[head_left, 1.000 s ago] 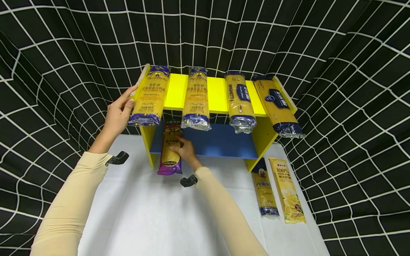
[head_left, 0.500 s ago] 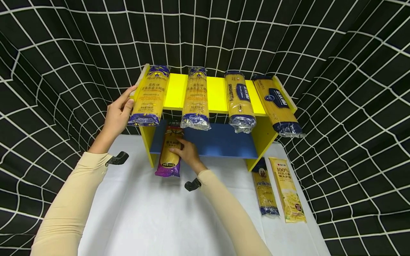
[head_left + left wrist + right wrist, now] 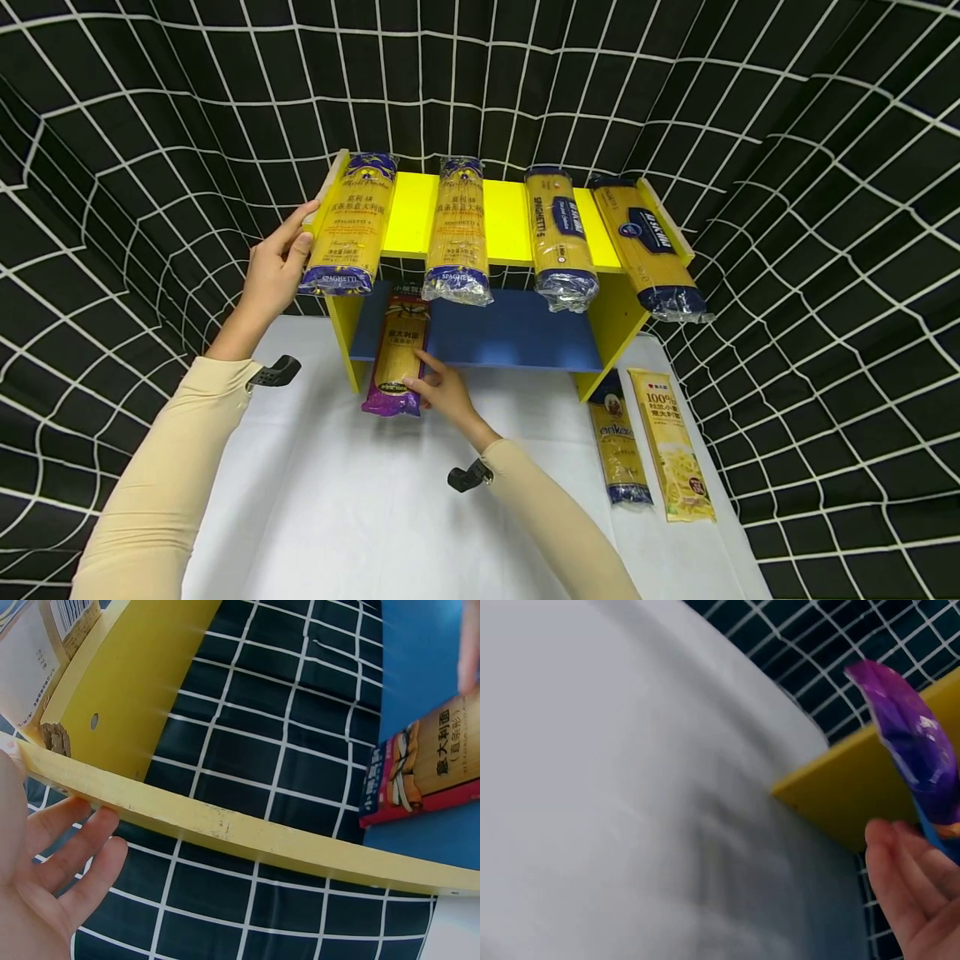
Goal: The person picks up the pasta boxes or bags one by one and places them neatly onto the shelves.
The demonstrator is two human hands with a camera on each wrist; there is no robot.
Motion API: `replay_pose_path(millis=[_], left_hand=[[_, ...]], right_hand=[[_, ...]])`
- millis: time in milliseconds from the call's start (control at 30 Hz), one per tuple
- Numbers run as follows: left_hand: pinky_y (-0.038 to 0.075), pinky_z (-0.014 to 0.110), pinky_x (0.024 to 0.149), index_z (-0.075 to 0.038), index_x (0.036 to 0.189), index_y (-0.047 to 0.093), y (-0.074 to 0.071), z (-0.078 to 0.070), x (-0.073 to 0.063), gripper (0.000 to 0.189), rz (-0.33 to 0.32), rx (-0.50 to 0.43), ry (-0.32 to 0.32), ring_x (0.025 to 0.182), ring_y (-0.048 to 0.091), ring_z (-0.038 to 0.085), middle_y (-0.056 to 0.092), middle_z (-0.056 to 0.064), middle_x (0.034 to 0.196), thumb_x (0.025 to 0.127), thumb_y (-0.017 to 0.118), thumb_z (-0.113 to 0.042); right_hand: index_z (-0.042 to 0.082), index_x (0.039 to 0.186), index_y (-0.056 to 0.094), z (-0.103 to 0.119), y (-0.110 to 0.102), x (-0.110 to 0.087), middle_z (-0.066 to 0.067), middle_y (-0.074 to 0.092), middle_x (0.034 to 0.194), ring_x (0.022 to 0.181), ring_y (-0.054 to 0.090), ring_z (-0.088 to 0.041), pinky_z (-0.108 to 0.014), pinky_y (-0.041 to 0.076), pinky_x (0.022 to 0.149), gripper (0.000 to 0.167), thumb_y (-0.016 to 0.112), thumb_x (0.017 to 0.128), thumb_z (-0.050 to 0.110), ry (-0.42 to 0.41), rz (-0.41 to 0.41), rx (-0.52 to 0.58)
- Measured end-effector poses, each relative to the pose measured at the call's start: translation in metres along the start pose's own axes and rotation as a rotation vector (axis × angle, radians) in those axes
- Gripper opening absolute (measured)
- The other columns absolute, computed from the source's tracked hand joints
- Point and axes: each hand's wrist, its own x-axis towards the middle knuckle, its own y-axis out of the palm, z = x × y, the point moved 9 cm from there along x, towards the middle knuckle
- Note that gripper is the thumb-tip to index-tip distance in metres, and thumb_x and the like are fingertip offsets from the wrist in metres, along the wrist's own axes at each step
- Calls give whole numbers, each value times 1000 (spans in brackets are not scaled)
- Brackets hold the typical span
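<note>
My left hand (image 3: 273, 267) holds the upper left corner of the yellow-and-blue shelf (image 3: 512, 221); in the left wrist view its fingers (image 3: 86, 847) lie along the outside of the side panel. On the lower blue board lies a spaghetti pack with a purple end (image 3: 397, 350), which juts past the front edge. My right hand (image 3: 450, 396) is at this pack's right edge, thumb and forefinger resting on it with fingers loosely extended. The right wrist view shows the purple end (image 3: 922, 742) close by those fingers; part of that hand is out of frame.
Across the top board lie several spaghetti packs, including a left one (image 3: 351, 225) beside my left hand and a right one (image 3: 648, 250) set slantwise. An ankara pack (image 3: 618, 442) and a pale yellow noodle pack (image 3: 672, 446) lie on the white table (image 3: 360, 517) at right.
My right hand has slid down and to the right along the purple-ended pack, its grasp looser. The pack has come slightly forward and left. My left hand stays put.
</note>
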Motion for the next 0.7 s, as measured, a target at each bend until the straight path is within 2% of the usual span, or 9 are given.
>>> replay_pose_path(millis=[133,233,300,433,500,533,600,667,700], left_hand=[[45,7,59,-53,145,39,0,0,0,43,-2,-7,4,72,55,0,66,18,119,104,43,-41],[45,7,59,-53,145,38,0,0,0,43,0,-10,2,72,55,1,66,18,118,104,44,-41],[45,7,59,-53,145,38,1,0,-1,43,5,-9,-4,72,55,2,66,18,117,104,43,-41],[46,8,59,-53,145,38,2,1,-1,43,7,-11,-8,72,55,2,66,18,116,104,43,-41],[45,7,59,-53,145,38,2,1,-1,43,5,-12,-6,72,55,1,66,18,116,104,43,-41],[45,7,59,-53,145,38,1,1,-1,43,4,-13,-3,72,55,1,66,18,117,104,43,-41],[45,7,60,-53,145,38,1,1,-1,43,2,-12,-1,72,55,1,66,18,118,104,44,-41],[45,6,60,-53,145,38,1,0,0,43,2,-14,0,72,55,0,66,17,119,104,44,-41],[46,6,60,-53,145,38,1,0,0,43,3,-16,-1,72,55,0,66,17,119,104,44,-41]], right_hand=[[27,151,43,-9,9,-12,-25,70,95,65,64,-11,-28,60,63,70,74,89,21,31,18,146],[22,153,38,-9,12,-17,-25,67,122,94,70,-19,-24,59,69,74,74,89,17,29,30,187],[17,155,35,-1,11,-22,-25,61,134,104,68,-23,-20,56,69,76,73,90,14,33,51,200],[11,155,33,15,8,-29,-27,59,136,83,63,-10,-15,46,62,77,73,89,9,50,84,245],[9,154,34,20,7,-30,-28,58,135,81,62,-3,-14,47,64,76,73,89,7,43,87,268],[9,154,34,21,7,-30,-27,59,135,75,56,1,-14,45,61,76,73,88,7,45,88,280],[9,154,34,23,7,-29,-27,58,137,75,56,2,-13,46,63,76,73,88,6,43,91,275],[10,154,35,23,7,-27,-25,58,135,67,49,2,-12,43,60,76,73,88,6,43,91,262],[9,154,35,23,8,-26,-24,60,128,63,43,1,-13,40,58,76,73,88,6,43,94,260]])
